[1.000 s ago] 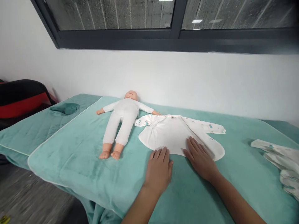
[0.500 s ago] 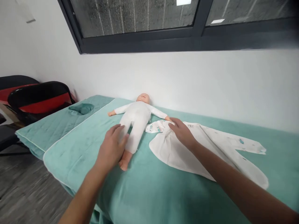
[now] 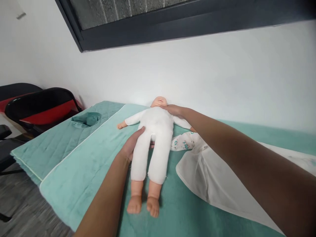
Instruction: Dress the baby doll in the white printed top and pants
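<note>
In the head view, the largest thing is the white wall [image 3: 222, 75], which stands behind everything. Before it spreads the green cover [image 3: 81, 164], with a light edge line and a quilted part at the left. Above is the window [image 3: 138, 29], in a dark frame, with wet-looking glass. At the left side are black and red chairs [image 3: 46, 105].

The white shirt [image 3: 212, 174] lies spread on the green cover, partly hidden behind the right forearm. Its patterned sleeve [image 3: 184, 141] points to the doll and ends just beside the hip; whether they touch, I cannot tell.

The doll [image 3: 158, 121], in a white suit, lies on its back on the green cover, with the head near the wall, the arms spread and the bare feet to the viewer.

The left hand [image 3: 133, 141] is curled around one thigh of the doll, thumb on top and fingertips visible between the legs. The right hand [image 3: 174, 110] touches the doll at neck and shoulder; its fingers are partly hidden, so I cannot tell how far it is closed.
</note>
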Motion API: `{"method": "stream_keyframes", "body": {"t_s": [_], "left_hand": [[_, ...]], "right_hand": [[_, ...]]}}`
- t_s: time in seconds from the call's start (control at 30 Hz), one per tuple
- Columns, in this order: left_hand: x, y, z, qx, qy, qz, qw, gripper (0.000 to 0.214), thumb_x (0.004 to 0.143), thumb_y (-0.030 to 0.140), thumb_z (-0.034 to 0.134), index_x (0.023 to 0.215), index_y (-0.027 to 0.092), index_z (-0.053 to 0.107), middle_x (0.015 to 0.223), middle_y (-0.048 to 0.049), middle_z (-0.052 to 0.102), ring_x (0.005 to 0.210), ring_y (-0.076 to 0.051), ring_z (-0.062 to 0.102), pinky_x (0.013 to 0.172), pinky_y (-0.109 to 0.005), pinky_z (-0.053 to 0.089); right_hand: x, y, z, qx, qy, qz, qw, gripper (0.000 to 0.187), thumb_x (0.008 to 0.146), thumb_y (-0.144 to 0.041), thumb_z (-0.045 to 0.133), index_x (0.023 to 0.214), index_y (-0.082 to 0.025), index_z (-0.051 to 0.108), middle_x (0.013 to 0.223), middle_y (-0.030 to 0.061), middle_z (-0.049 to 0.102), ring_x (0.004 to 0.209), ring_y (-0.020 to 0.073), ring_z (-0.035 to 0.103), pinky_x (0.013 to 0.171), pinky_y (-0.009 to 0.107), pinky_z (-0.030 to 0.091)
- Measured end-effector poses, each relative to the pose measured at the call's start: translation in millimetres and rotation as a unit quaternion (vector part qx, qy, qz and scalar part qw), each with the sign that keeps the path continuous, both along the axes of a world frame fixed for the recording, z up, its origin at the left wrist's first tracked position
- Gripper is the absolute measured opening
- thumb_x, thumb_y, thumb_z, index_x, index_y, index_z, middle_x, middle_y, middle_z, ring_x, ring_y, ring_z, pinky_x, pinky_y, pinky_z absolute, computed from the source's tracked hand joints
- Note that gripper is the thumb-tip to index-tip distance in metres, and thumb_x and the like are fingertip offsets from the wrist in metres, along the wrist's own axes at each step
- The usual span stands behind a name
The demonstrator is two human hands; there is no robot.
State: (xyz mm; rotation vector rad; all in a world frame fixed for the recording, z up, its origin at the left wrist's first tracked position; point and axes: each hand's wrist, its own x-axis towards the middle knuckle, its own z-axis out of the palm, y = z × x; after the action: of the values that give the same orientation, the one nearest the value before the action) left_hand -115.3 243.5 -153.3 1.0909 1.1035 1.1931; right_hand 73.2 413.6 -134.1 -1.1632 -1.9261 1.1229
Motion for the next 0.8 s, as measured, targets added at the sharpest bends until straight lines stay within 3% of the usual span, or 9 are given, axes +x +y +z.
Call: {"method": "stream_keyframes", "body": {"t_s": [0.1, 0.23, 0.33, 0.43, 0.57, 0.7, 0.8], "left_hand": [[5, -9, 5.1, -0.038, -0.08, -0.031, 0.996, 0.058, 0.087, 0.053, 0.055, 0.124, 0.009, 0.057, 0.102, -0.0168, 0.074, 0.095, -0.033, 0.07, 0.079, -0.051, 0.059], [32, -31, 32.6, 0.001, -0.129, -0.047, 0.99, 0.051, 0.089, 0.044, 0.058, 0.128, 0.011, 0.053, 0.108, -0.0161, 0.072, 0.098, -0.032, 0.069, 0.08, -0.049, 0.059], [73, -51, 51.5, 0.028, -0.156, -0.069, 0.985, 0.056, 0.085, 0.04, 0.065, 0.133, 0.015, 0.049, 0.117, -0.0155, 0.068, 0.099, -0.031, 0.069, 0.081, -0.048, 0.06], [125, -73, 54.3, 0.02, -0.179, -0.112, 0.977, 0.065, 0.081, 0.037, 0.07, 0.138, 0.022, 0.043, 0.128, -0.0136, 0.064, 0.102, -0.031, 0.068, 0.084, -0.048, 0.059], [189, -98, 35.3, -0.007, -0.195, -0.193, 0.962, 0.07, 0.078, 0.031, 0.073, 0.14, 0.025, 0.04, 0.136, -0.0133, 0.058, 0.108, -0.03, 0.066, 0.091, -0.045, 0.057], [227, -107, 10.1, -0.04, -0.196, -0.254, 0.946, 0.07, 0.08, 0.033, 0.07, 0.142, 0.024, 0.037, 0.135, -0.0156, 0.058, 0.1, -0.03, 0.069, 0.087, -0.047, 0.057], [239, -106, -5.0, -0.059, -0.181, -0.262, 0.946, 0.067, 0.081, 0.037, 0.068, 0.141, 0.025, 0.039, 0.132, -0.0133, 0.06, 0.1, -0.029, 0.069, 0.09, -0.047, 0.056]], "right_hand": [[3, -10, 24.6, -0.004, 0.029, 0.028, 0.999, 0.047, 0.094, -0.05, 0.049, 0.122, -0.015, 0.064, 0.123, 0.0117, 0.068, 0.114, 0.0262, 0.062, 0.104, 0.044, 0.044], [38, -24, 74.6, 0.012, 0.029, 0.032, 0.999, 0.053, 0.095, -0.048, 0.051, 0.132, -0.012, 0.054, 0.133, 0.0142, 0.061, 0.114, 0.0222, 0.062, 0.105, 0.041, 0.045], [82, -49, 112.1, 0.053, 0.006, -0.002, 0.999, 0.058, 0.094, -0.054, 0.05, 0.135, -0.012, 0.049, 0.137, 0.0143, 0.058, 0.116, 0.0244, 0.06, 0.105, 0.044, 0.045], [131, -90, 130.2, 0.1, -0.036, -0.061, 0.992, 0.057, 0.093, -0.056, 0.048, 0.133, -0.015, 0.051, 0.14, 0.0114, 0.056, 0.123, 0.0283, 0.055, 0.108, 0.046, 0.042], [192, -142, 115.6, 0.108, -0.089, -0.108, 0.984, 0.054, 0.095, -0.055, 0.044, 0.132, -0.018, 0.054, 0.142, 0.0088, 0.054, 0.127, 0.0309, 0.052, 0.11, 0.049, 0.04], [242, -166, 73.2, 0.072, -0.147, -0.182, 0.97, 0.064, 0.092, -0.06, 0.044, 0.14, -0.018, 0.047, 0.142, 0.0115, 0.054, 0.124, 0.0326, 0.056, 0.106, 0.048, 0.045], [266, -172, 37.1, 0.108, -0.194, -0.244, 0.944, 0.081, 0.088, -0.067, 0.043, 0.147, -0.012, 0.038, 0.132, 0.0175, 0.061, 0.112, 0.0335, 0.063, 0.097, 0.045, 0.05]]}}
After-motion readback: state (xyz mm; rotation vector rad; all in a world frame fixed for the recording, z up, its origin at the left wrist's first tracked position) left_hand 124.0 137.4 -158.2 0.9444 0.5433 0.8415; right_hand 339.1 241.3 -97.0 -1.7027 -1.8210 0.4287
